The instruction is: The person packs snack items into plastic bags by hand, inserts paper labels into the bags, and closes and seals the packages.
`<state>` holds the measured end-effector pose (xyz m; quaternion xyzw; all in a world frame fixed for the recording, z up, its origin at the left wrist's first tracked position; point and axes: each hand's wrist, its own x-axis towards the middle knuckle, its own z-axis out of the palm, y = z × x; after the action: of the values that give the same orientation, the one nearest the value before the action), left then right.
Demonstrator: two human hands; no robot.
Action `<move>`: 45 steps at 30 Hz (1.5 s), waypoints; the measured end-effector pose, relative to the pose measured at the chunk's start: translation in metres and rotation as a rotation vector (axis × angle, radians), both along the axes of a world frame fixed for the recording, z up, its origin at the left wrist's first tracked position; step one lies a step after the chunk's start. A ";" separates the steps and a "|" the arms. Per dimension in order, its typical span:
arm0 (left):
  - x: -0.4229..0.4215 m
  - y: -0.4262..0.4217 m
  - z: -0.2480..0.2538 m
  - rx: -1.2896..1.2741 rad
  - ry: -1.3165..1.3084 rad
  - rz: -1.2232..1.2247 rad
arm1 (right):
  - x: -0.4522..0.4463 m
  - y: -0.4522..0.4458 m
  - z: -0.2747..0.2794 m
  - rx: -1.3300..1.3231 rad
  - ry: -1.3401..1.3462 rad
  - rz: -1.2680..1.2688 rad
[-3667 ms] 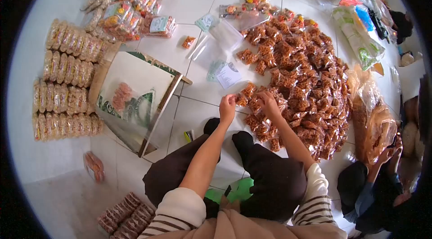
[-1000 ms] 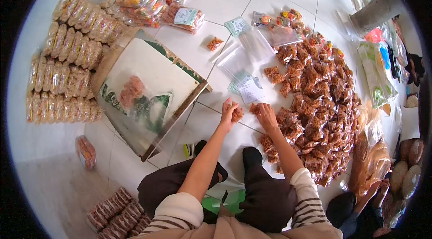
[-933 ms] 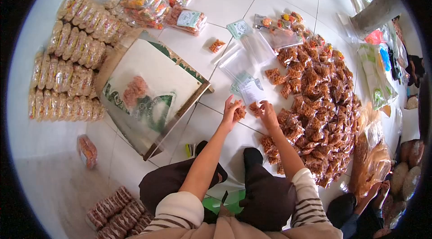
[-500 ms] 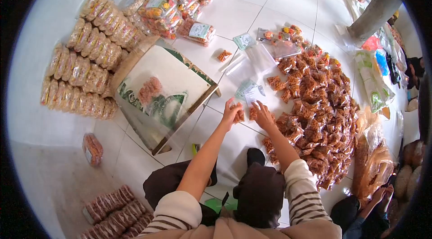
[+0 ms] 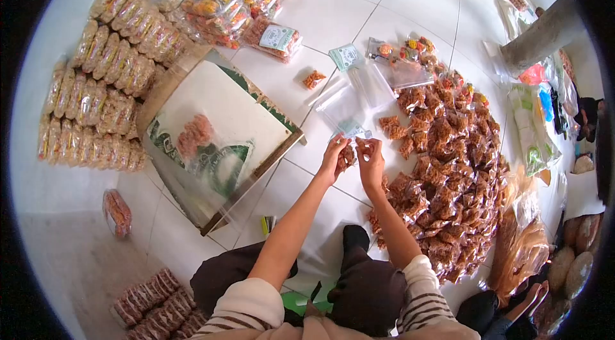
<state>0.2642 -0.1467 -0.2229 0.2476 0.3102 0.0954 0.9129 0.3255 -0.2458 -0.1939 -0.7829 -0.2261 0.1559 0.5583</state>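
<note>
My left hand is closed around a small clear packet of brown snacks, part of it hidden by the fingers. Close beside it, my right hand is pinched; what its fingertips hold, if anything, I cannot make out. Just beyond the fingertips lies a pale green printed card, partly under clear plastic bags. Another green printed card rests farther off. To the right spreads a large heap of the same snack packets, with a few loose ones at its near edge.
A low wooden-framed table stands at left, beside stacked packs of pale snacks. Larger labelled bags are piled at the back. A grey pillar rises at right, and another person's hands show at lower right.
My hands have come together, the left keeping a snack packet. My right hand has drawn in beside it and its fingers have pinched. The view has shifted slightly.
</note>
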 end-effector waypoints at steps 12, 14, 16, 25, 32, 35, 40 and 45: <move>-0.020 0.043 0.121 0.246 -0.291 -0.324 | -0.019 -0.005 0.148 0.112 -0.432 0.528; -0.044 0.029 0.182 0.334 -0.259 -0.306 | -0.024 -0.006 0.180 0.112 -0.332 0.590; -0.062 0.028 0.217 0.335 -0.177 -0.250 | -0.035 -0.003 0.203 0.105 -0.446 0.602; -0.165 0.049 0.286 0.394 -0.307 -0.129 | -0.134 0.040 0.250 0.305 -0.479 0.667; -0.187 0.055 0.278 0.455 -0.127 0.246 | -0.174 0.057 0.247 0.361 -0.735 0.529; -0.190 0.058 0.269 0.381 -0.253 0.203 | -0.174 0.066 0.235 0.290 -0.777 0.420; -0.187 0.058 0.272 0.384 -0.171 0.317 | -0.173 0.073 0.235 0.332 -0.803 0.431; -0.187 0.063 0.248 0.331 -0.226 0.190 | -0.167 0.071 0.224 0.262 -0.627 0.451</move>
<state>0.0772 -0.0832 0.0250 0.3515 0.2082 0.2574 0.8757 0.1581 -0.1747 0.0303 -0.6455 -0.5693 -0.0019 0.5091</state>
